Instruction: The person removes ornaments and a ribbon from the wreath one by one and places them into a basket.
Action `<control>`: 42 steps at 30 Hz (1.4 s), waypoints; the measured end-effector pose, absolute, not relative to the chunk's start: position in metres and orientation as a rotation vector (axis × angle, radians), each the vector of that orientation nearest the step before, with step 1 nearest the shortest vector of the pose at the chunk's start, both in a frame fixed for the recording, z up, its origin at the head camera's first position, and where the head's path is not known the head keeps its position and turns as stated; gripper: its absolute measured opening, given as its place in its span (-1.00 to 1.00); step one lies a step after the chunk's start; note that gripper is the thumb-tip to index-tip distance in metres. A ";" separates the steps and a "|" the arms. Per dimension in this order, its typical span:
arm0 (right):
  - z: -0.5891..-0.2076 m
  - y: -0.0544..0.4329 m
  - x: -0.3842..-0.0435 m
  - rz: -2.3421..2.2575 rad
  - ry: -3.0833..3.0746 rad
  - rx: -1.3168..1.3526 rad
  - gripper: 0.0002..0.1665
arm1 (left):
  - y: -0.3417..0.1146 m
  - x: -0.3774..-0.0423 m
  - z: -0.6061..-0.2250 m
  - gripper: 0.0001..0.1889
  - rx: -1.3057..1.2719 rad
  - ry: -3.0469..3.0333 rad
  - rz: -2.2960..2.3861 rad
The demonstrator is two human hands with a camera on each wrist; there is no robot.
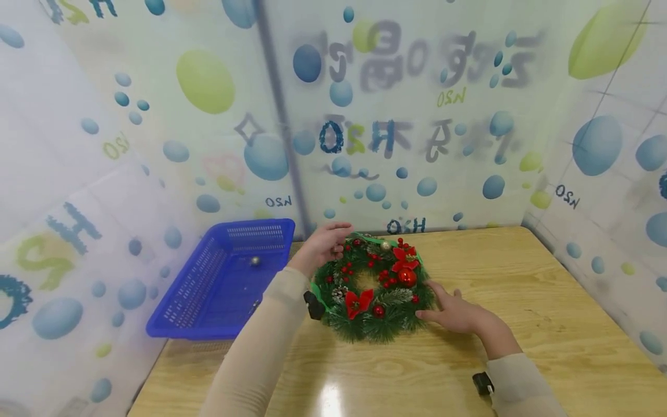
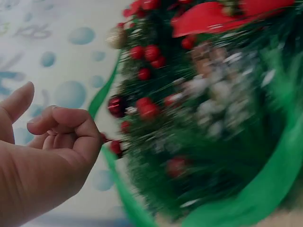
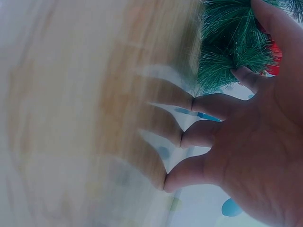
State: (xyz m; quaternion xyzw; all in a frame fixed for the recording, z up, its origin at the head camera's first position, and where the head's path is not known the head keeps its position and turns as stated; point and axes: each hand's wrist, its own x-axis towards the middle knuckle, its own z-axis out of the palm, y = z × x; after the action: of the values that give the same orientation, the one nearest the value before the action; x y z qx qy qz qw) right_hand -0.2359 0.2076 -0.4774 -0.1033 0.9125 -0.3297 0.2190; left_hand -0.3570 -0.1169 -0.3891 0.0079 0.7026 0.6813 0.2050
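Note:
A green Christmas wreath (image 1: 392, 296) with red poinsettias, berries, baubles and pine cones lies on the wooden table. Green ribbon (image 1: 319, 296) runs along its left and far edges. My left hand (image 1: 324, 246) is at the wreath's upper left. In the left wrist view its fingers (image 2: 71, 124) curl loosely, the thumb stands apart, and the ribbon (image 2: 100, 99) passes behind the knuckles; nothing shows in the grasp. At the wreath's right side is my right hand (image 1: 454, 311), fingers spread. In the right wrist view several fingertips (image 3: 171, 181) touch the table, beside the green needles.
A blue plastic basket (image 1: 179, 289) stands to the left on the wooden table (image 1: 547, 301), with a small pale bauble (image 1: 255, 261) inside. A patterned curtain (image 1: 427, 202) hangs behind the table and along both sides.

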 end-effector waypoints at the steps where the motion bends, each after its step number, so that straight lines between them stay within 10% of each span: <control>1: -0.478 0.208 -0.236 -0.913 2.523 -0.285 0.23 | -0.114 -0.357 -0.394 -0.43 0.029 1.951 1.897; 42: -0.477 0.207 -0.234 -0.907 2.523 -0.266 0.24 | -0.084 -0.354 -0.438 -0.48 -0.155 2.124 1.807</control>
State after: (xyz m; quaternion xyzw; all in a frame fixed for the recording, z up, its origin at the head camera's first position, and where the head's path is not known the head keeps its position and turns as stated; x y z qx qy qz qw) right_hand -0.2342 0.2073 -0.4767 -0.0961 0.9131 -0.3284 0.2216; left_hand -0.3539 -0.0844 -0.4377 -0.0546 0.7490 0.6372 0.1732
